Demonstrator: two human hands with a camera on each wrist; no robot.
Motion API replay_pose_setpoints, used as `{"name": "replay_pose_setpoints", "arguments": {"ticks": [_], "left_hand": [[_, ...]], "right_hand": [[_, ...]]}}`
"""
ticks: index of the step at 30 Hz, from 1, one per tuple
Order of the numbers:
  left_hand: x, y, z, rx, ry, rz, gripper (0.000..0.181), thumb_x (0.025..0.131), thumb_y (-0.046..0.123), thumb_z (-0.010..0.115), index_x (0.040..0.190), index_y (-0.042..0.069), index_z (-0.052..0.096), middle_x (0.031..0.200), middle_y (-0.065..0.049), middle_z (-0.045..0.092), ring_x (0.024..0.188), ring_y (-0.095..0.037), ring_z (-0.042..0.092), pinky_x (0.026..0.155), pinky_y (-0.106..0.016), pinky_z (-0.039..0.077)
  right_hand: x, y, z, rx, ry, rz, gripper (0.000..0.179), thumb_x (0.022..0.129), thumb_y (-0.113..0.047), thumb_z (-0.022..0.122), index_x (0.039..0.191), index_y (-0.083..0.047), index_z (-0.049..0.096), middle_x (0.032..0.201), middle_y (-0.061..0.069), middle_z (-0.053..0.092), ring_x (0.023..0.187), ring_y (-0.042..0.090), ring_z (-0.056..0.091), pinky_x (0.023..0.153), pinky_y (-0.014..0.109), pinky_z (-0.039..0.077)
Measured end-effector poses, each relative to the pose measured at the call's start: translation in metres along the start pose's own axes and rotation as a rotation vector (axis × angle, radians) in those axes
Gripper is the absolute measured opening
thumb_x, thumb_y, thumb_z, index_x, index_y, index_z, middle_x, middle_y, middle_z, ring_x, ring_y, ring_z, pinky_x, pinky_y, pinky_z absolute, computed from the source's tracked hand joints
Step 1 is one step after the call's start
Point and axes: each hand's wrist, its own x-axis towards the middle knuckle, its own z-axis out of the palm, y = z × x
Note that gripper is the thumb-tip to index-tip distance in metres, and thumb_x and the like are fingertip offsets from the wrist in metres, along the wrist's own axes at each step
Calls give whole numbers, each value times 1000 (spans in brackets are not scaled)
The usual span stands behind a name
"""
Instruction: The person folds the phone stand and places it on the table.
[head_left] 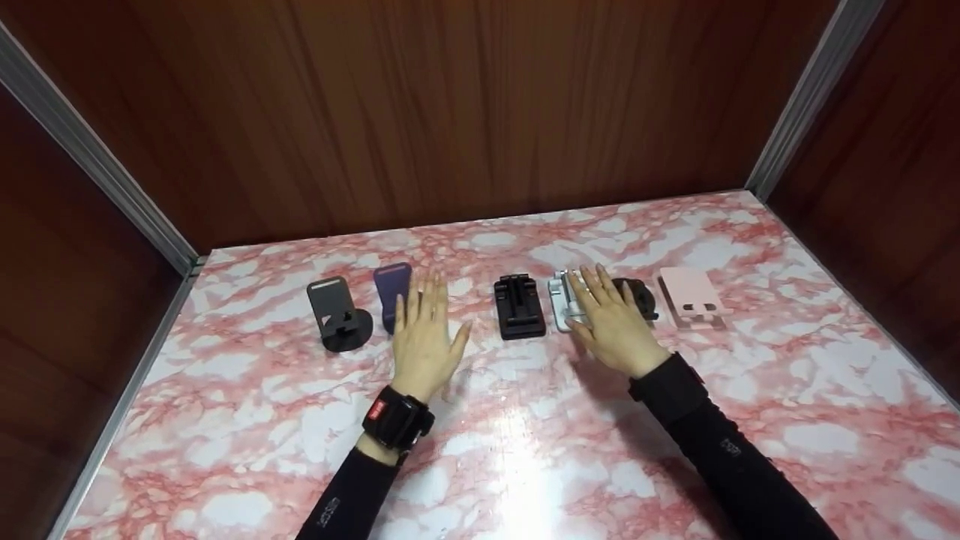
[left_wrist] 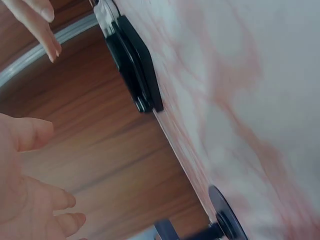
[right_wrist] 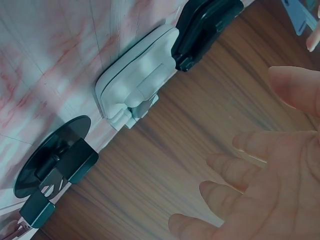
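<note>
My left hand (head_left: 424, 341) is held palm down above the table with straight fingers, partly covering a purple phone stand (head_left: 391, 281). My right hand (head_left: 615, 330), fingers also extended, hovers over a white folded phone stand (head_left: 559, 304) and a black round-based stand (head_left: 641, 296), hiding parts of both. Between the hands lies a black folded phone stand (head_left: 519, 307). The wrist views show a gap between the palms and the stands; in the right one, the white stand (right_wrist: 140, 75) sits apart from the fingers (right_wrist: 225, 200). Neither hand holds anything.
A dark grey phone stand (head_left: 330, 300) with a round base stands at the row's left end, a pink phone stand (head_left: 686, 292) at its right end. Brown wood-look panels (head_left: 480, 112) with metal corner strips enclose the red-and-white marbled table (head_left: 300, 450) at the back and sides.
</note>
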Motion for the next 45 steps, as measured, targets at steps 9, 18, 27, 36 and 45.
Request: {"name": "replay_pose_setpoints", "arguments": {"ticks": [9, 18, 27, 36, 45], "left_hand": [[-1, -21, -6, -25, 4, -63, 77, 89, 42, 53, 147, 6, 18, 156, -11, 13, 144, -32, 6, 118, -50, 7], [7, -43, -16, -87, -20, -165, 78, 92, 44, 47, 149, 8, 8, 156, -11, 5, 144, -31, 1, 118, -50, 7], [13, -65, -18, -368, 10, -199, 79, 93, 31, 51, 148, 2, 2, 155, -18, 1, 143, -35, 6, 117, -47, 14], [16, -78, -16, -558, -83, -306, 79, 94, 32, 48, 148, 3, -2, 155, -19, 5, 143, -32, 12, 117, -44, 17], [16, -80, -15, -656, -85, -351, 71, 94, 26, 51, 148, 4, 11, 144, -26, 33, 128, -39, 40, 107, -47, 36]], "right_hand": [[-2, -2, -2, 14, 2, -8, 66, 95, -33, 49, 147, -7, 20, 154, 18, 14, 141, 40, 12, 110, 65, 13], [-1, 0, -3, 6, -11, -13, 67, 95, -34, 47, 148, -8, 15, 154, 18, 12, 141, 40, 10, 110, 65, 10], [-1, 0, -2, 10, -23, -9, 67, 95, -33, 47, 148, -7, 15, 154, 18, 11, 142, 39, 9, 110, 65, 10], [-2, 1, 0, 16, -3, -21, 68, 94, -31, 51, 147, -6, 18, 153, 19, 15, 141, 40, 12, 109, 66, 14], [-1, 1, 0, 25, -10, -11, 68, 93, -32, 51, 147, -6, 18, 153, 19, 15, 141, 40, 12, 110, 65, 13]]}}
